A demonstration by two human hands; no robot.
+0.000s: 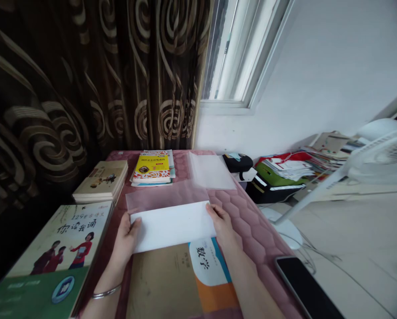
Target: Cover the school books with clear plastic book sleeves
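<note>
Both my hands grip a translucent plastic book cover (165, 195) with a white panel (174, 226) along its near part. My left hand (127, 235) pinches the panel's left end, thumb on top. At the right end, my right hand (222, 223) has its thumb over the edge and the fingers beneath. Just below the panel lies a textbook (165, 281) with a brown, blue and orange front; the panel overlaps its top edge. Whether the two touch, I cannot tell. A silver bangle (107, 292) circles my left wrist.
On the pink quilted tabletop (254, 248), a large green-and-white book (52, 252) and a book stack (101, 179) stand left. Yellow-covered books (153, 167) and more translucent sheets (211, 172) lie at the back. A phone (306, 288) rests front right, near a white fan (331, 177).
</note>
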